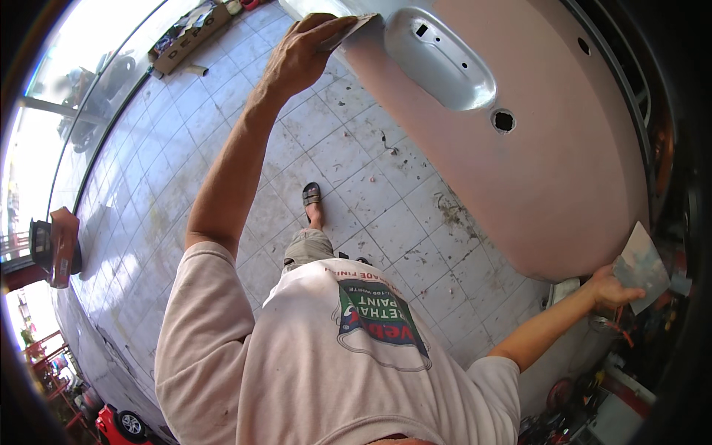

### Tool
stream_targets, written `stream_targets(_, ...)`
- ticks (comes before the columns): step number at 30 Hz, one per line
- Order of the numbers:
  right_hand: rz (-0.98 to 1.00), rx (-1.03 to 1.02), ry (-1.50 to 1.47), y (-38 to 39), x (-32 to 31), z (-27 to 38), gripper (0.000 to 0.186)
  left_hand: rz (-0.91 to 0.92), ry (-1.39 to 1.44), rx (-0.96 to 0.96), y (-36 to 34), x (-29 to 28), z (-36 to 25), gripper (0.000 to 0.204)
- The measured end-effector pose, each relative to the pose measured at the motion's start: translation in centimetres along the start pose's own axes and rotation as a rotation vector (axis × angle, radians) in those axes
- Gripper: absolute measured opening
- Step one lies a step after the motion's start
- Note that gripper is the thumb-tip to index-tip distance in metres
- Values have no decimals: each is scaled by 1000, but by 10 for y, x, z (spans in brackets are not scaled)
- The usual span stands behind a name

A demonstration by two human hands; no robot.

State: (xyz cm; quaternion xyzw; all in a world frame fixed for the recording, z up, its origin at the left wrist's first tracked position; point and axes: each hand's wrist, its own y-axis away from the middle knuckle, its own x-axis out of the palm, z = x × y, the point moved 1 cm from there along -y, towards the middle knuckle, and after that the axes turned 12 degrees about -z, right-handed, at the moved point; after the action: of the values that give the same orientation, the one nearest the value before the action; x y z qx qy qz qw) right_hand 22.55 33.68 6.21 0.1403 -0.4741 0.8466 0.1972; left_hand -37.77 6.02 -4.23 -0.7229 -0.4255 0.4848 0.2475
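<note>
My left hand [305,55] is raised at the top centre, fingers closed on a thin, greyish-brown flat spreader [348,31]. The spreader's tip is at the upper left edge of a vehicle body panel [512,185], close to its bare silver recess [437,63]; whether it touches cannot be told. Dull pinkish coating covers most of the panel, and a round dark hole [503,121] sits below the recess. At the far right my right hand [612,289] grips a flat grey mixing board [642,268] smeared with pale paste, beside the panel's lower right end.
Below lies a stained tiled floor [356,170], with one of my sandalled feet [312,194] on it. A cardboard box [189,41] full of items stands by the glass front at upper left. Tools and clutter [593,393] crowd the lower right.
</note>
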Motion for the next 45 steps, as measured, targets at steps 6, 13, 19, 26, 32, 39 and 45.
stream_targets(6, 18, -21, 41, 2, 3, 8, 78, 68, 22, 16, 63, 12, -104, 67)
stream_targets(13, -1, -1, 20, 4, -1, 9, 78, 273, 49, 127, 127, 5, -154, 76)
stream_targets(19, -58, 14, 33, 1, -7, -1, 85, 175, 5, 248, 46, -14, -157, 61)
stream_targets(26, -20, 35, 31, 2, -6, 1, 92, 107, 29, 517, -55, 3, -182, 52)
stream_targets(32, 2, 4, 45, 2, -6, 2, 90, 294, 173, 418, -53, 2, -187, 46)
stream_targets(39, 19, -105, 49, 3, 0, 3, 83, 283, -60, 480, 51, 1, -160, 47)
stream_targets(45, -49, -46, 9, 0, -3, -1, 81, 441, -132, 328, 97, -20, -100, 59)
